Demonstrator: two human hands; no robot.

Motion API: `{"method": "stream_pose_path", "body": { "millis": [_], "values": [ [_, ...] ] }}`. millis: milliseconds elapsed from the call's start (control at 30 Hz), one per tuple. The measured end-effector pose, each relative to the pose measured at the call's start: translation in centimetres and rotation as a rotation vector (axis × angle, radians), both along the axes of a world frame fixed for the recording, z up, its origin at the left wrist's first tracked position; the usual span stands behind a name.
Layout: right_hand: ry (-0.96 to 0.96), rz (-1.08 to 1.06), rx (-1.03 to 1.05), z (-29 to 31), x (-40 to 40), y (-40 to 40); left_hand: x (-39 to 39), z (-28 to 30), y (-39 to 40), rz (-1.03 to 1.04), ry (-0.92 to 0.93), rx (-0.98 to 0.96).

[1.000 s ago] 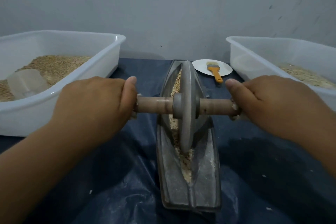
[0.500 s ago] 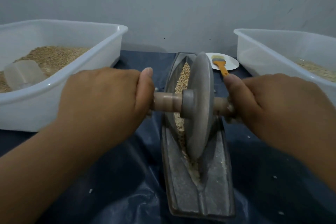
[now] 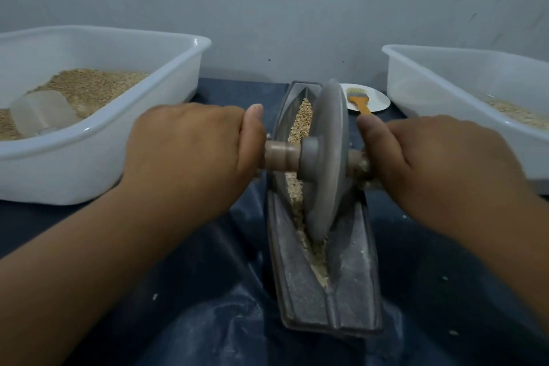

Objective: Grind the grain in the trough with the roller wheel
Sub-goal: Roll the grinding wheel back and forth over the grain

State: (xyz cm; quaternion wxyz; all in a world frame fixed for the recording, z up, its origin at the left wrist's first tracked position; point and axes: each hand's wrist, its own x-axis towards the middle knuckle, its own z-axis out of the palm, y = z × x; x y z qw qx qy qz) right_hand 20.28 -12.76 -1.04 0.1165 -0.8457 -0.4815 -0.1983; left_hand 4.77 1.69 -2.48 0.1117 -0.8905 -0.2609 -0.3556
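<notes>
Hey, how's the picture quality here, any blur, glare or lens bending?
Head view: dim, bluish light with no hard glare; wide-angle bending curves the left tub rim; roller wheel and both hands, left hand and right hand, look slightly soft; the brush is small but recognisable.

Both forearms reach forward from the near edge of the view, bare and angled inward toward the middle of the scene. The left hand (image 3: 190, 154) lies knuckles up, its back facing the camera, fingers curled down and round the left end of the wooden axle (image 3: 280, 155), with the thumb stretched along the inner side and its nail visible at the tip. The right hand (image 3: 439, 163) mirrors it on the right end of the same axle, knuckles up, fingers wrapped under and out of sight, thumb pointing inward and up. The two wrists are roughly level and fairly straight, the hands well apart.
</notes>
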Motion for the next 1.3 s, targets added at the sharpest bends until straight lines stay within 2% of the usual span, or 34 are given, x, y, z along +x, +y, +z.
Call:
{"method": "stream_pose_path", "body": {
  "millis": [167,267,367,433,567,733,867,967,1100,1200,1300],
  "values": [
    [-0.018,-0.013,-0.02,-0.7,1.2,1.5,1.5,-0.1,0.8,0.103,0.105,-0.029],
    [-0.005,0.063,-0.034,-0.1,0.9,0.0,-0.1,0.0,0.3,0.038,0.048,-0.027],
    [-0.12,0.067,0.054,-0.1,0.1,-0.6,-1.0,-0.1,0.0,0.016,-0.014,-0.004],
    [-0.154,0.025,0.067,-0.3,0.4,0.2,-0.4,-0.2,0.3,0.039,0.008,-0.033],
    [-0.117,-0.029,0.017,-0.8,1.6,2.0,1.7,-0.3,1.1,0.107,0.111,0.0],
    [0.072,0.067,-0.047,-0.2,1.7,0.2,0.2,0.0,0.5,0.055,0.069,-0.025],
    [-0.009,0.059,0.007,-0.1,0.8,-0.6,-0.8,-0.3,0.2,0.023,-0.017,0.006],
    [-0.097,-0.016,0.071,-0.7,0.9,0.8,0.5,-0.3,0.6,0.053,0.027,-0.041],
    [-0.038,-0.021,0.005,-1.0,1.7,1.4,1.5,-0.2,1.1,0.088,0.087,-0.057],
    [0.022,0.059,-0.018,-0.3,1.4,-0.1,-0.2,0.0,0.7,0.01,0.052,-0.043],
    [-0.011,0.066,0.017,-0.4,0.9,-1.3,-1.4,-0.1,0.3,-0.029,-0.002,0.018]
  ]
}}
